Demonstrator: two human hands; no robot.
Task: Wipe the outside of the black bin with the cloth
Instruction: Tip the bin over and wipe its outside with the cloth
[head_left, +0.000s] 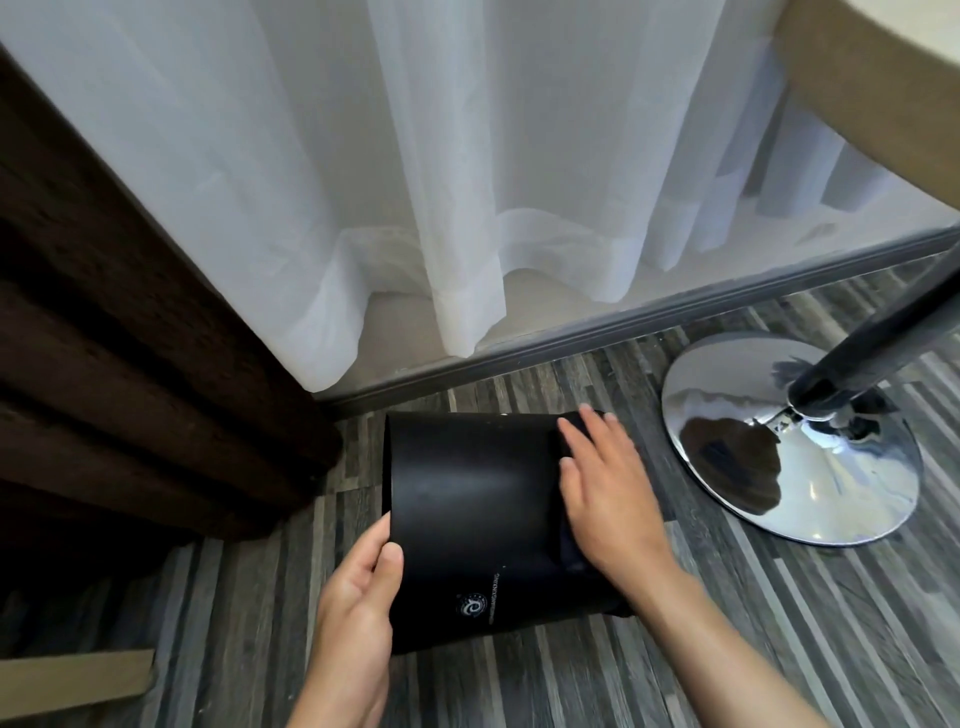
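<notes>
The black bin (472, 514) lies tipped on its side on the striped grey floor, its rim toward the left and a small white logo near its lower edge. My left hand (358, 613) grips the rim at the lower left, thumb on the outside wall. My right hand (605, 483) lies flat with fingers spread on a dark cloth (569, 441), pressing it against the bin's right end. The cloth is nearly the same colour as the bin and mostly hidden under my hand.
A chrome round stool base (789, 457) with a dark pole stands just right of the bin. White sheer curtains (441, 182) hang behind, above a grey skirting board. Dark brown furniture (130, 374) fills the left side. A cardboard piece (72, 680) lies at the lower left.
</notes>
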